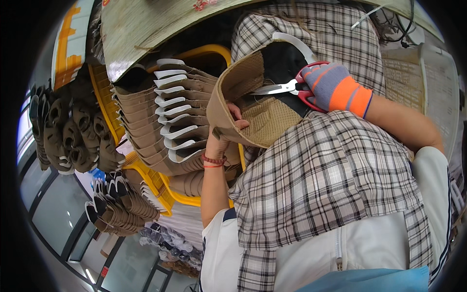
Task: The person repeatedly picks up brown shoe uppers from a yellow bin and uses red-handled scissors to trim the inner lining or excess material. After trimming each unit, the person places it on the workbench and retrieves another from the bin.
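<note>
In my right hand [331, 87], which wears a grey and orange glove, are scissors [311, 73] with red handles. Their blades lie partly apart, inside the hollow of a tan textured fabric piece [228, 114]. This piece is curved and sewn, has a black lining and carries a stiff white curved strip at its far end. My left hand [232, 121] grips its near left wall, fingertips showing on the inside. Whether the blades touch a thread I cannot tell. To the left, similar tan pieces [146, 131] with white curved edges stand nested in a row.
Yellow plastic baskets [160, 187] stand at the left under and around the stack. Brown sewn pieces [73, 136] hang or lie farther left. A worktable edge [160, 29] crosses the top. Plaid cloth [321, 180] covers my lap; a pale basket [428, 82] stands right.
</note>
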Motion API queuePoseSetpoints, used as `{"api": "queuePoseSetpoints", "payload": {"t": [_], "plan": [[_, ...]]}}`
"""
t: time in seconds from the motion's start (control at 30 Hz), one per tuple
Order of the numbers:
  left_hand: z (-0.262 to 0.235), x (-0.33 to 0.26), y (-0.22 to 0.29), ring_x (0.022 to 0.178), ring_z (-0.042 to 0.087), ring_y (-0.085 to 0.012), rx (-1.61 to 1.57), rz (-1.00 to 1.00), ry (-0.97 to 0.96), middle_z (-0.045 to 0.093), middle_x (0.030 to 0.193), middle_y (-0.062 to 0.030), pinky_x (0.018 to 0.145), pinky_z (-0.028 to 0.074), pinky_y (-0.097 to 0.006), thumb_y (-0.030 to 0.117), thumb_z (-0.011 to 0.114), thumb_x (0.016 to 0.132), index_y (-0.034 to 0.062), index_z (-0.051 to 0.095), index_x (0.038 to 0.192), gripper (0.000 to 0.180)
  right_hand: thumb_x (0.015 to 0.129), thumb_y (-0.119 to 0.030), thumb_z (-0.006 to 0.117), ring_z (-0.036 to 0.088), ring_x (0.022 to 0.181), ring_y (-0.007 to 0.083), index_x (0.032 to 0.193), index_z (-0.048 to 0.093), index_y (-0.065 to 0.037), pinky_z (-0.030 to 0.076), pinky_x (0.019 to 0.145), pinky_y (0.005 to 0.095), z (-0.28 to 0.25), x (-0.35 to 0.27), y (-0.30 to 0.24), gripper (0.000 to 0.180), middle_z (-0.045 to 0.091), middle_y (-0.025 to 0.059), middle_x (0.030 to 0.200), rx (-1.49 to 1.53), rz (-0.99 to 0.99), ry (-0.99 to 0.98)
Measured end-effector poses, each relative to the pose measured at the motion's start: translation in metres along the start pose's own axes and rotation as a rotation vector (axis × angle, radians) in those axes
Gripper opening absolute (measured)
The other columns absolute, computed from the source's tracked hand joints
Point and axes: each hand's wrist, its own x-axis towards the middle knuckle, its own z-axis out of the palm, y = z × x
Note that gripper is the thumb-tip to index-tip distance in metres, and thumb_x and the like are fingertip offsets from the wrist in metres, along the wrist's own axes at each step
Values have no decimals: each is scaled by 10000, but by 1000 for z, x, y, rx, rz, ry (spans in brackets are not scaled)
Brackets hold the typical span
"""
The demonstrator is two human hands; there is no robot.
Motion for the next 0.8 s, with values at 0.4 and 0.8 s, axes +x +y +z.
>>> {"api": "queuePoseSetpoints", "payload": {"t": [0.4, 0.8], "plan": [[11, 1, 5, 655, 459, -40, -35, 77, -21, 491, 735, 45, 602, 369, -169, 59, 782, 737, 11, 604, 1011, 330, 739, -246, 728, 595, 821, 263, 956, 608, -101, 469, 742, 372, -14, -7, 15, 287, 625, 76, 847, 93, -127, 220], [9, 2, 15, 615, 428, -24, 126, 42, -88, 474, 698, 52, 594, 352, -140, -14, 734, 728, -34, 589, 1225, 518, 739, -320, 724, 644, 757, 253, 933, 677, -114, 511, 707, 345, -10, -11, 14, 287, 656, 52, 776, 18, -132, 57]]}}
